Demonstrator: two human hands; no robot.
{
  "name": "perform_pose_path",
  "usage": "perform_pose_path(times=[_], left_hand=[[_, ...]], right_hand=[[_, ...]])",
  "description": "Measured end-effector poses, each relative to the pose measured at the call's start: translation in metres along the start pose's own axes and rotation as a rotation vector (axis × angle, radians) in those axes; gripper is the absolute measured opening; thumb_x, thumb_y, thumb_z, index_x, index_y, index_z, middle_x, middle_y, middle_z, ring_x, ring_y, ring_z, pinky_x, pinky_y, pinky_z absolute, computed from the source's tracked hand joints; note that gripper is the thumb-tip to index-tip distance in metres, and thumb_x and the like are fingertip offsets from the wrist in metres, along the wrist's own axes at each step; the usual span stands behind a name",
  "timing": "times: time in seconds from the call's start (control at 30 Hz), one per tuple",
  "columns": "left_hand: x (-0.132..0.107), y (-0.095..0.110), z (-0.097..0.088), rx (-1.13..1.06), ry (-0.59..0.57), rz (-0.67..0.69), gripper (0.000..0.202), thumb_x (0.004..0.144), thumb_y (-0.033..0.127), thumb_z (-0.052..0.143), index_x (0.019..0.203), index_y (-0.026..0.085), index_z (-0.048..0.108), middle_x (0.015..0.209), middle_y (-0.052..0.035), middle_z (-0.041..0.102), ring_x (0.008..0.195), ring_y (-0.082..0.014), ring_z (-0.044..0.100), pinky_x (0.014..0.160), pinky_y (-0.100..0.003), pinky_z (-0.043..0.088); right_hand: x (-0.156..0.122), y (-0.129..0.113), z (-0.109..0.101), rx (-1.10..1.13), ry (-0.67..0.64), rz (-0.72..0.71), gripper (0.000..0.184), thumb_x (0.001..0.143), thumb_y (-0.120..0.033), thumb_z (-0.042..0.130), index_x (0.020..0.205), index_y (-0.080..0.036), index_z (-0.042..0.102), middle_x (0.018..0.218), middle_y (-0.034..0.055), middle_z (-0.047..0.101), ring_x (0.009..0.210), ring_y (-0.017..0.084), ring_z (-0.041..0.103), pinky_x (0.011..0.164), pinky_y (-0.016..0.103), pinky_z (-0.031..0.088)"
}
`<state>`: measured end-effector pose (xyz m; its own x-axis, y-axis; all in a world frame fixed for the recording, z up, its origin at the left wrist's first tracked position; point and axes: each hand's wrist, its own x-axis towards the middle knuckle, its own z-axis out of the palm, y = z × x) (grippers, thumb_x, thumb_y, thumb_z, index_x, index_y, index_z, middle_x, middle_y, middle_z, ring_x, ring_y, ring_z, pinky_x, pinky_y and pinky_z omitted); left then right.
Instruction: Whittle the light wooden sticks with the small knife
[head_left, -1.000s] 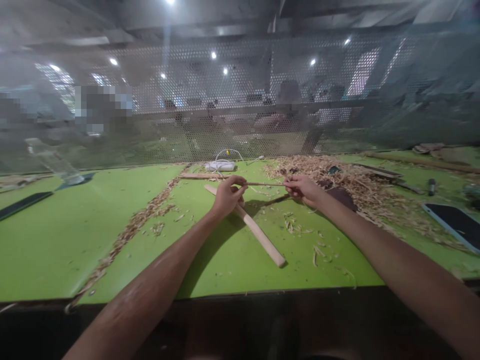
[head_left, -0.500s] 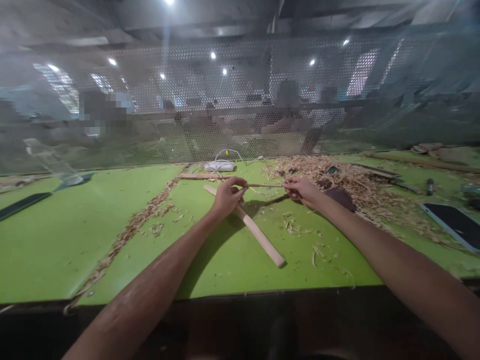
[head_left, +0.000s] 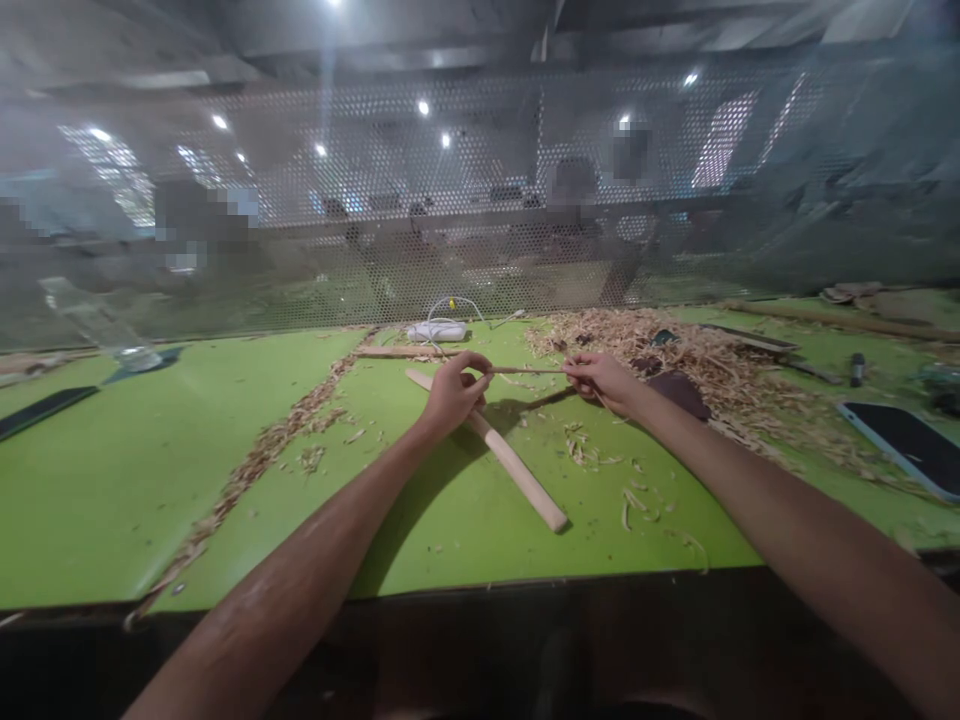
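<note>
Green tabletop [head_left: 150,480] strewn with shavings [head_left: 712,370], backed by a mesh screen [head_left: 375,200]. Above its far middle, a thin stick [head_left: 525,370] spans left hand [head_left: 450,397] and right hand [head_left: 606,382], fingers pinched shut on either end. It looks light, springy and easily snapped, so is best gripped near the ends

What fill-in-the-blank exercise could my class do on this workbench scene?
The left hand and the right hand hold a thin stick by its two ____.
The tabletop is coloured ____.
A thicker wooden rod lies on it, passing beneath the ____ hand.
The big heap of wood shavings lies to the person's ____.
Missing words: ends, green, left, right.
</note>
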<state>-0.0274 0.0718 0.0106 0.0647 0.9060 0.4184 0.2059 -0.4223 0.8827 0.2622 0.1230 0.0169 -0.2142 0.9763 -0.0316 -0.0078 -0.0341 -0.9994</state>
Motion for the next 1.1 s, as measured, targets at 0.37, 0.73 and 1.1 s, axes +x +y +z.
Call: perform_pose_path(times=[0.37,0.73,1.1], left_hand=[[-0.0019,0.0034,-0.0022,0.042,-0.024,0.010,0.011,0.091,0.020,0.074,0.100,0.018,0.070,0.110,-0.0096,0.078,0.058,-0.0099,0.069,0.050,-0.022,0.062],[-0.0007,-0.0009,-0.0009,0.030,-0.023,0.013,0.017,0.088,0.017,0.076,0.104,0.017,0.072,0.103,-0.0071,0.078,0.057,-0.0096,0.068,0.049,-0.021,0.061],[-0.0005,-0.0030,-0.0001,0.002,-0.032,0.010,0.023,0.086,0.021,0.080,0.106,0.017,0.069,0.098,-0.0049,0.076,0.054,-0.0083,0.065,0.046,-0.020,0.058]], right_hand=[[-0.0067,-0.0036,-0.0003,-0.010,-0.028,0.006,0.032,0.072,-0.022,0.093,0.078,-0.022,0.061,0.055,-0.0030,0.055,0.046,0.009,0.040,0.041,0.018,0.027],[-0.0071,-0.0044,0.0003,-0.018,-0.043,-0.002,0.033,0.074,-0.023,0.093,0.077,-0.022,0.060,0.057,-0.0018,0.056,0.045,0.009,0.040,0.041,0.020,0.027],[-0.0043,-0.0009,-0.0006,-0.044,-0.040,-0.032,0.027,0.076,-0.023,0.091,0.073,-0.020,0.064,0.059,0.0012,0.060,0.047,0.009,0.041,0.040,0.020,0.029]])
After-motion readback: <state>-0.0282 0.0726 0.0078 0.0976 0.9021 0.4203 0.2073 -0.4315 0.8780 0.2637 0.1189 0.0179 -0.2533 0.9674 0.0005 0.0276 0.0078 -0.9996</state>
